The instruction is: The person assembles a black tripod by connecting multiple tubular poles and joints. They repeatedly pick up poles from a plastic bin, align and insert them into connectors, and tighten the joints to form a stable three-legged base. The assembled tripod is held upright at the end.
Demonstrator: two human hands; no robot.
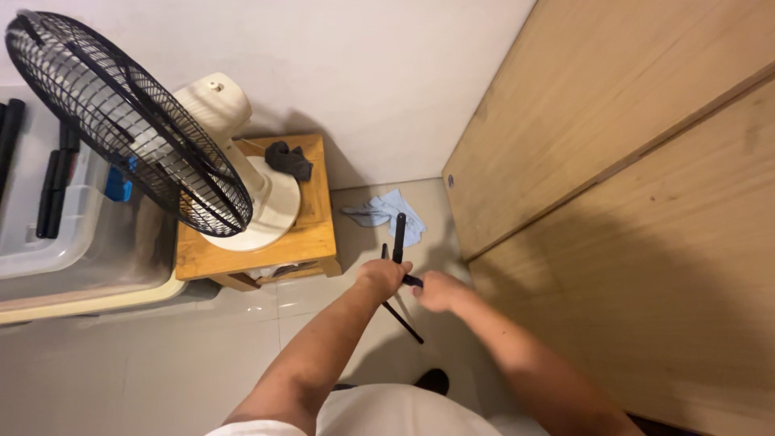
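Down over the floor, the head camera shows both forearms reaching forward to a black tripod (398, 242) that stands on pale tiles near the corner. The left hand (383, 277) is clenched around the tripod where its legs meet the upright stem, which would steady it from above. The right hand (438, 291) is closed on a short black part just beside the left, apparently the joint or a leg end (the fingers hide the exact spot). One thin leg slants down toward the person and touches the tile.

Just beyond the tripod a crumpled light blue cloth (386, 215) lies on the floor against the white wall. To the left stands a low wooden stool (311, 234) bearing a cream fan (137, 121) with a black grille, and a dark cloth (288, 159) on its far corner. A clear plastic bin (48, 242) sits further left. A wooden panel (613, 178) closes the right side, so open room lies only in the tiled strip between stool and panel, toward the person.
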